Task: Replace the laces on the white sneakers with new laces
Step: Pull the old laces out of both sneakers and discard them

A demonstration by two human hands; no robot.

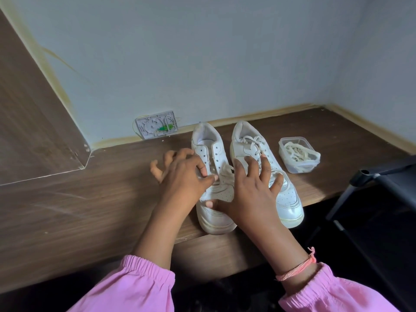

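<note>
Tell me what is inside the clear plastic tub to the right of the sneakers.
The clear tub holds a loose bundle of pale laces, some draped over its right rim. The tub's bottom is covered by the laces, so anything beneath them cannot be seen.

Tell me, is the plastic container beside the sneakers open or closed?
Open: the plastic container has no lid on, and laces lie exposed inside.

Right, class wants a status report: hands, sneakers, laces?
Left hand pinching lace on left sneaker, upper eyelets empty. Right hand spread open. Right sneaker laced. Laces in tub. Nothing blocking.
</note>
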